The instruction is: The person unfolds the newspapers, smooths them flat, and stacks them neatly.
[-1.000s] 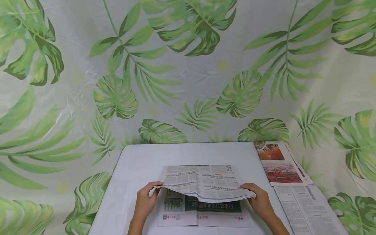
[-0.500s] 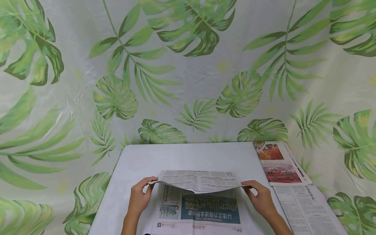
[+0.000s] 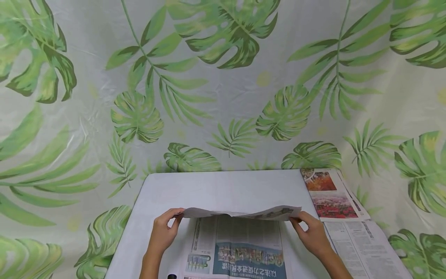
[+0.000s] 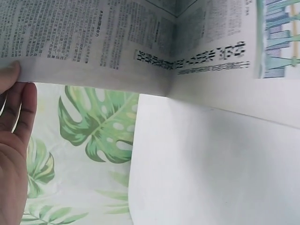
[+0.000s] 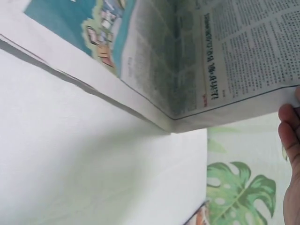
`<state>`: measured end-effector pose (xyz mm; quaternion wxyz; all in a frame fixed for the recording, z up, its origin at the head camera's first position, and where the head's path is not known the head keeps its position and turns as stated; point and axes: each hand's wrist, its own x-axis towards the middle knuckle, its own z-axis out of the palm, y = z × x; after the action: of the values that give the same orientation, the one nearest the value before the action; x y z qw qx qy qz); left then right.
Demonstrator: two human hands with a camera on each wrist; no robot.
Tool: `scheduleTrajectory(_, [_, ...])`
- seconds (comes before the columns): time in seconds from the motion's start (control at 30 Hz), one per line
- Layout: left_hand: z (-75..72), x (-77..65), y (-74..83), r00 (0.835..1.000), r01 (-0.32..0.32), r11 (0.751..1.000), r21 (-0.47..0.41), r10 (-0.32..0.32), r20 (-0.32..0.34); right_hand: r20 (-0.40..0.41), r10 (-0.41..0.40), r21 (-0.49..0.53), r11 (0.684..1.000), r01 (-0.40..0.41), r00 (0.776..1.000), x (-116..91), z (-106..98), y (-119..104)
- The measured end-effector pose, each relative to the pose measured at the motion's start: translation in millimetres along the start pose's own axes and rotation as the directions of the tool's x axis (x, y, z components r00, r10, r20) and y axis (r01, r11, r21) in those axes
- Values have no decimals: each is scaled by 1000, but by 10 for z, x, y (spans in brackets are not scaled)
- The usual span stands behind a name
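Note:
A newspaper (image 3: 249, 252) lies on the white table, with its far flap raised in both hands. At the flap's left corner, my left hand (image 3: 165, 228) pinches the paper between thumb and fingers. My right hand (image 3: 310, 234) grips the opposite corner. Between them the raised edge sags slightly in the middle. The left wrist view has the left hand (image 4: 16, 136) at the edge of the printed sheet (image 4: 93, 37), which bends up from a fold. In the right wrist view, only fingertips and part of the palm of the right hand (image 5: 293, 140) show; its thumb is mostly hidden.
More newspaper sheets (image 3: 364, 244) lie along the table's right side, a page with flower photos (image 3: 332, 199) on top at the back. A leaf-patterned curtain (image 3: 230, 97) hangs behind the white table (image 3: 223, 186). A small dark object (image 3: 172, 276) shows at the bottom edge, its kind unclear.
Both hands have lifted the near edge of the flap up and away. Its printed top has tipped from view, and more of the page beneath shows. The hands have spread slightly apart.

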<state>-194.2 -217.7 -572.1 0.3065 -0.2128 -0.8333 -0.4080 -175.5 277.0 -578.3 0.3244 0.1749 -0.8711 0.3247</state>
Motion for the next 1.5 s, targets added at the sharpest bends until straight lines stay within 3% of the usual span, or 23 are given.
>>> scheduleTrajectory(0.1, [-18,20,19,1000,-13,1000,-4,13,-9,-17,-12,11,1000,12,1000,16,-14,-4])
scheduleTrajectory(0.33, [5,87,13,999,41,999,-6,-41,-2,2,-8,4,1000,8,1000,41,12,47])
scheduleTrajectory(0.63, [110,197,4,995,57,998,-31,-60,-76,33,27,44,999,-28,999,-57,146,88])
scheduleTrajectory(0.8, [163,247,-4,993,48,998,-48,-53,-109,94,41,59,997,-47,995,-182,190,186])
scheduleTrajectory(1.07, [188,300,-34,988,79,991,-105,-92,-125,240,158,43,984,-173,958,-239,311,303])
scheduleTrajectory(1.27, [192,324,-58,990,62,983,-172,-82,-113,243,213,28,974,-227,946,-182,403,329])
scheduleTrajectory(1.5, [208,321,-115,994,53,972,-229,-74,-83,246,312,40,943,-332,917,-89,497,372])
